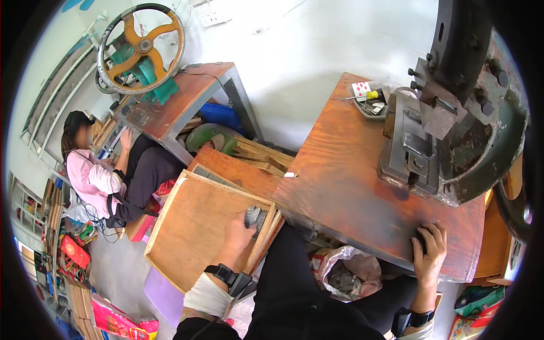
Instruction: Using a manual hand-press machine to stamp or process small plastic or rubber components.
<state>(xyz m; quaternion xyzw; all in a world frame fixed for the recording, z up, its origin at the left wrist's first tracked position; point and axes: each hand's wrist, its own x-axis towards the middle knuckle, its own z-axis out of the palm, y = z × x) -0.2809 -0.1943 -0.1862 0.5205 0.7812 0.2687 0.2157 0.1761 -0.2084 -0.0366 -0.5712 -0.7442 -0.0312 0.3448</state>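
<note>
Metal pieces (pixel 259 215) — seemingly gathered, not yet lifted out — were grasped by the left hand (pixel 239 231) at the right of the wooden tray (pixel 198 226), with the right hand (pixel 432 250) rested, unclenched, on the bench (pixel 340 158).

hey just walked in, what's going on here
Someone sits at a wood-topped workbench. Their left hand is at a stack of small metal pieces in a shallow wooden tray; how firmly it grips them isn't clear. Their right hand rests on the bench's near edge, holding nothing visible. A heavy metal press stands on the bench. Off to the left, another person in a pink top is seated.
</note>
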